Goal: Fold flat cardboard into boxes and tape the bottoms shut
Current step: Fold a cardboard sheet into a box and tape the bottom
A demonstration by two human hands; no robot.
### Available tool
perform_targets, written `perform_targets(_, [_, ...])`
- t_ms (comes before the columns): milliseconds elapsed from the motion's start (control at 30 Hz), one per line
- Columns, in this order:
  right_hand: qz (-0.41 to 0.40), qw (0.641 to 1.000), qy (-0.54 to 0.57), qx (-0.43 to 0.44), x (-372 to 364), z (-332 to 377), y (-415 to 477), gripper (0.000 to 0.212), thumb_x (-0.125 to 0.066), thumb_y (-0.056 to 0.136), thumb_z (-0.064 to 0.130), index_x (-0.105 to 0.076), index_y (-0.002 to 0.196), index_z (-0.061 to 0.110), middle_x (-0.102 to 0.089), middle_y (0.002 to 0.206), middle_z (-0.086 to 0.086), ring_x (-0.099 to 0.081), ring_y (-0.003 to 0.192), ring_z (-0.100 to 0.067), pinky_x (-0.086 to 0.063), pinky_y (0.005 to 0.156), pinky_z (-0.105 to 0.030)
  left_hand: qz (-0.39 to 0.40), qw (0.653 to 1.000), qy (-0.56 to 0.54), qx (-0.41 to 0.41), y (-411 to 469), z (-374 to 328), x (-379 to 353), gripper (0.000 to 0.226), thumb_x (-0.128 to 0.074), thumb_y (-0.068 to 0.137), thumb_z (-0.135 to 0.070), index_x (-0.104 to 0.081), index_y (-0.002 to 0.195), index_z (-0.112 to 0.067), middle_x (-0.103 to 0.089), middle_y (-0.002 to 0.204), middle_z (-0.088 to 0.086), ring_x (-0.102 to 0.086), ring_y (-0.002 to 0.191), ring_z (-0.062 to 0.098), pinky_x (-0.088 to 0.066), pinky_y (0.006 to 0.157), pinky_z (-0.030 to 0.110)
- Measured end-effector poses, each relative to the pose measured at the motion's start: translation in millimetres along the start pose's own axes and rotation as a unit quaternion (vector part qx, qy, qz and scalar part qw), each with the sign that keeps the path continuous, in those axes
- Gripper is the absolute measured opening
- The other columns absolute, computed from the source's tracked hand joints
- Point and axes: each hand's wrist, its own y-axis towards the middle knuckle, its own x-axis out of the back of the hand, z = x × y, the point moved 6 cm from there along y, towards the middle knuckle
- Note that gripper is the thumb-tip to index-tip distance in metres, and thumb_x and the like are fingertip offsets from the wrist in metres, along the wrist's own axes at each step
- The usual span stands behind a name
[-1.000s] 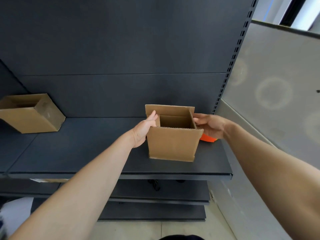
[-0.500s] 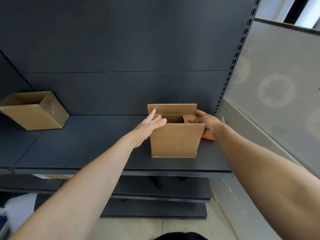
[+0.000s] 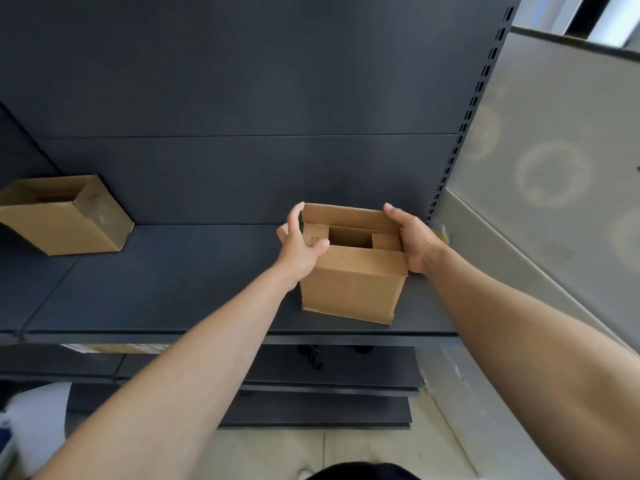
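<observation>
A small brown cardboard box (image 3: pixel 351 287) stands upright on the dark shelf (image 3: pixel 173 289), toward its right end. Its two short end flaps are folded down inside; the two long flaps still stand up. My left hand (image 3: pixel 299 242) grips the box's left top corner, thumb on the near flap and fingers curled over the far flap's edge. My right hand (image 3: pixel 412 237) holds the right top corner the same way, fingers over the far flap. An orange item seen earlier behind the box is hidden.
A second, open cardboard box (image 3: pixel 65 214) lies tilted at the shelf's far left. A grey panel wall (image 3: pixel 536 168) closes off the right side. Lower shelves (image 3: pixel 329 382) hold small dark items and a flat cardboard piece (image 3: pixel 114 348).
Both end flaps have been pushed down into the box. My hands moved from the sides up onto the top corners, and the box shifted slightly.
</observation>
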Motion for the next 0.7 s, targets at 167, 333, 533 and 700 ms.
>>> perform_targets(167, [0.026, 0.998, -0.049, 0.022, -3, 6, -6, 0.03, -0.05, 0.091, 0.016, -0.067, 0.116, 0.02, -0.063, 0.122, -0.012, -0.062, 0.102, -0.029, -0.054, 0.079, -0.037, -0.004, 1.0, 0.009, -0.019, 0, -3, 2, 0.038, -0.057, 0.093, -0.013, -0.041, 0.123, -0.028, -0.028, 0.133, -0.003, -0.04, 0.109, 0.015, -0.036, 0.07, 0.016])
perform_targets(333, [0.013, 0.994, -0.109, 0.03, -4, 1, -4, 0.032, -0.046, 0.094, 0.002, -0.067, 0.104, 0.024, -0.064, 0.12, -0.01, -0.062, 0.101, -0.026, -0.055, 0.076, -0.034, 0.009, 1.0, 0.008, -0.018, 2, -1, 3, 0.012, -0.061, 0.092, -0.018, -0.061, 0.103, -0.014, -0.037, 0.131, -0.004, -0.041, 0.112, 0.009, -0.032, 0.088, 0.024])
perform_targets(533, [-0.005, 0.99, -0.139, 0.037, -4, 4, -1, 0.034, -0.048, 0.094, 0.001, -0.068, 0.109, 0.024, -0.064, 0.117, -0.008, -0.061, 0.107, -0.028, -0.054, 0.089, -0.039, -0.035, 0.999, -0.015, -0.004, 7, 3, 3, 0.013, -0.069, 0.085, -0.023, -0.068, 0.091, -0.012, -0.053, 0.117, -0.001, -0.053, 0.103, 0.014, -0.038, 0.085, 0.027])
perform_targets(700, [-0.076, 0.985, -0.135, 0.08, -6, 6, -1, 0.022, -0.051, 0.094, 0.008, -0.068, 0.106, 0.016, -0.067, 0.109, -0.008, -0.063, 0.094, -0.023, -0.054, 0.085, -0.035, -0.051, 0.998, -0.039, 0.023, 12, 7, 4, 0.005, -0.068, 0.086, -0.015, -0.071, 0.087, -0.013, -0.066, 0.108, -0.005, -0.057, 0.111, 0.014, -0.04, 0.087, 0.025])
